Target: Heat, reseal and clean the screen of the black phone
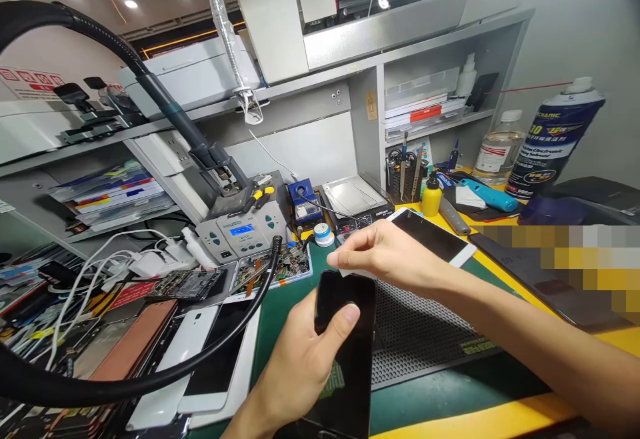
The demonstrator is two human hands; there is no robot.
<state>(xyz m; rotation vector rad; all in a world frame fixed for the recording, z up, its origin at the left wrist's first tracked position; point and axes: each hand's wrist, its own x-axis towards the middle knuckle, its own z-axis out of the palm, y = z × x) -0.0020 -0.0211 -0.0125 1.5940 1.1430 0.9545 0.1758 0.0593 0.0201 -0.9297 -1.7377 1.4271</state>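
A black smartphone point(356, 365) stands tilted in my left hand point(305, 345), whose thumb lies across its dark glass. Fingers and thumb of my right hand point(385, 252) are pinched at the phone's top end. From that pinch a small thin white piece point(354, 272) sticks out against the phone's top edge; its exact kind is unclear. Beneath the right forearm lies a grey perforated mat point(420, 339) on the green work mat point(425, 385). Just behind the right hand is a white-framed phone point(435, 237) with a dark screen.
A black flexible hose point(240, 325) loops across the left side, near a grey soldering station point(245, 229). Phones and phone parts crowd the left. A circuit board tray point(273, 271), a round tub point(323, 234), a yellow bottle point(431, 197) and a spray can point(553, 139) stand farther back.
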